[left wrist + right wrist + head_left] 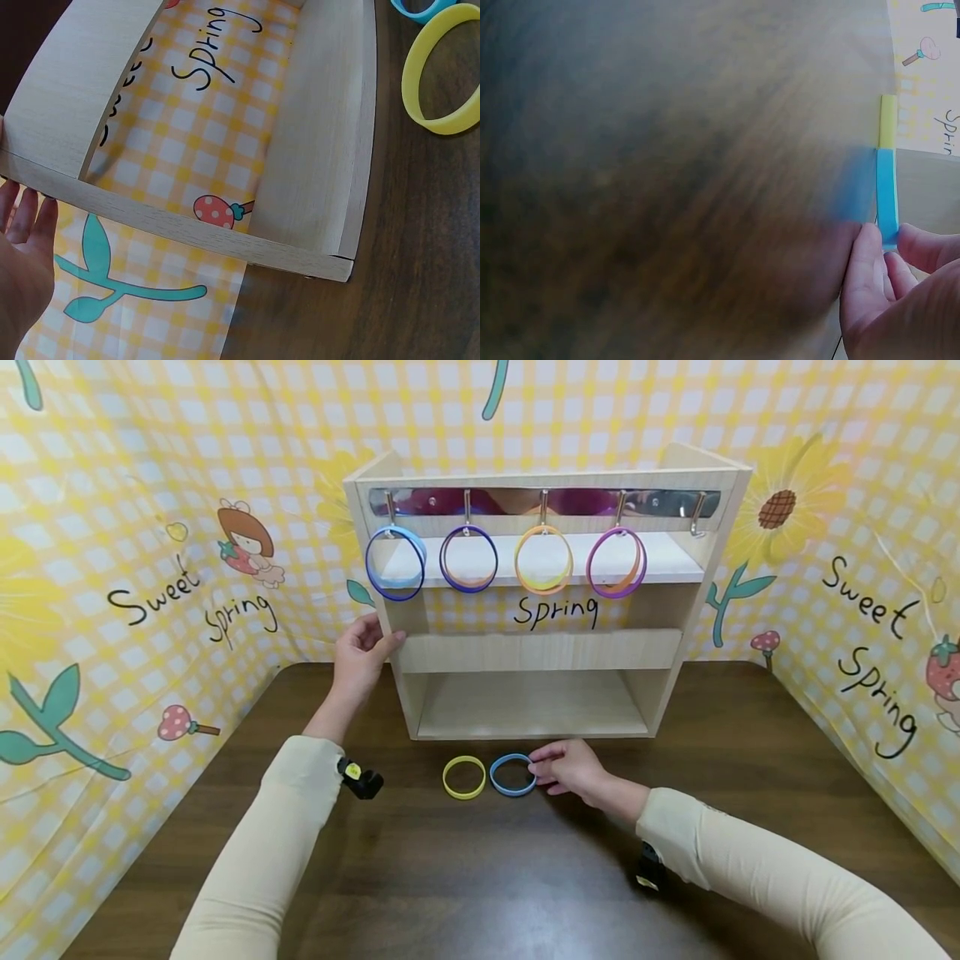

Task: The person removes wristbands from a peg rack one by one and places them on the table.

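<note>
My left hand (358,652) holds the left side panel of a small wooden shelf (536,652), thumb at its front edge and the other fingers round the outside. In the left wrist view those fingertips (45,214) curl under the panel's edge. On the table in front of the shelf lies a light blue wristband (513,793). My right hand (573,772) pinches its right side between thumb and fingers, as the blue band (886,187) in the right wrist view also shows. Just left of it, a yellow wristband (465,797) lies flat.
A metal hook rail (675,502) crosses the shelf's top. Paired bands hang from its hooks: blue (367,568), dark blue (496,560), orange (516,560) and purple (589,572). The rightmost hook (697,518) is bare. Checked cloth (300,460) surrounds the brown table (480,893).
</note>
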